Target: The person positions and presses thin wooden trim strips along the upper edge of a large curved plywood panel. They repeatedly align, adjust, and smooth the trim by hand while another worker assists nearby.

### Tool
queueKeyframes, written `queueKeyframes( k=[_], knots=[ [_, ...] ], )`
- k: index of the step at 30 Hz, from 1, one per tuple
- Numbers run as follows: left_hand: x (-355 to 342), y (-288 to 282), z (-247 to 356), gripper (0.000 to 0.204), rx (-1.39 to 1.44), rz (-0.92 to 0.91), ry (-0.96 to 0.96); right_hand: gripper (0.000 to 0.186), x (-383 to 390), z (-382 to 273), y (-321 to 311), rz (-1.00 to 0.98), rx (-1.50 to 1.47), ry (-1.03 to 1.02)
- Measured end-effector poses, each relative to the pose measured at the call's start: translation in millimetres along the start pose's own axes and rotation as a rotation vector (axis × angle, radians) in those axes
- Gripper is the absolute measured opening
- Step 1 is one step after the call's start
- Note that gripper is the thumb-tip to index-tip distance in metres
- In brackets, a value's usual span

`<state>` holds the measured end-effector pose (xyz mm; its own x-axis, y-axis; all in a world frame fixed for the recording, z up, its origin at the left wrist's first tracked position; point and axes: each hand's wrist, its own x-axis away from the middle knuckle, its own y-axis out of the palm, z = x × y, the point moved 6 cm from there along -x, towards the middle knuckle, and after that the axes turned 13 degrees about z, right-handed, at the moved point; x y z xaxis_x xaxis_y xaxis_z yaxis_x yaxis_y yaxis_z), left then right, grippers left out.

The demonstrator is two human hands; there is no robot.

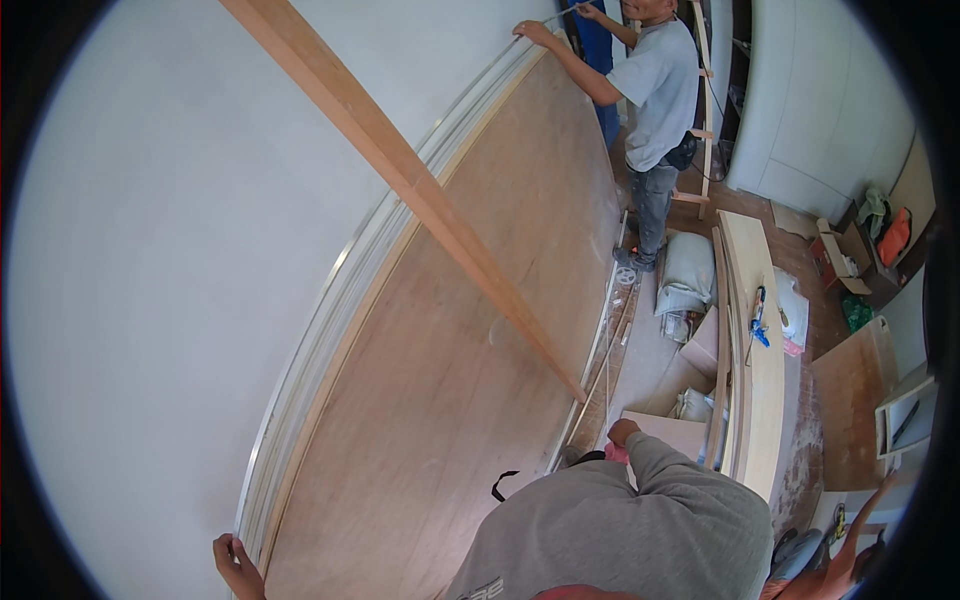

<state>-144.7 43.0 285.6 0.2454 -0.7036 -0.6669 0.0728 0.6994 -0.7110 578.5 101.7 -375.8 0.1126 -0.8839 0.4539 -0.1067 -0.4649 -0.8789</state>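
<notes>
At the lower left, my left hand [238, 568] has its fingers curled together at the near end of a long thin shiny strip [342, 262]. This strip runs along the white stepped moulding [318, 345] on top of a large wooden panel [450, 330]. At the far end a co-worker's hand [537, 34] touches the same edge. My right hand [624, 432] is closed by my body, right of the panel's foot. Just under it shows a pinkish-red thing [616, 454], whose kind I cannot make out.
A wooden beam [420, 185] slants across the panel. The co-worker [655, 95] stands at the far end. To the right, pale boards [755, 400] carry a blue-handled tool [759, 320]. White sacks [687, 272] lie on the floor. Another person's arm [850, 555] shows lower right.
</notes>
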Motion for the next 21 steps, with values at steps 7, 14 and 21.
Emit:
queueKeyframes(
  k=[7,14,21],
  knots=[
    [3,0,-8,0.015,-0.008,0.03,0.013,0.027,-8,-1,-1,0.13,0.076,-0.137],
    [0,-5,-30,0.012,-0.081,0.025,-0.039,0.038,-95,2,-193,0.626,-0.981,0.238],
    [-30,9,-25,0.018,-0.062,-0.029,-0.022,0.023,-167,-24,-567,0.646,-1.752,-0.145]
  ],
)
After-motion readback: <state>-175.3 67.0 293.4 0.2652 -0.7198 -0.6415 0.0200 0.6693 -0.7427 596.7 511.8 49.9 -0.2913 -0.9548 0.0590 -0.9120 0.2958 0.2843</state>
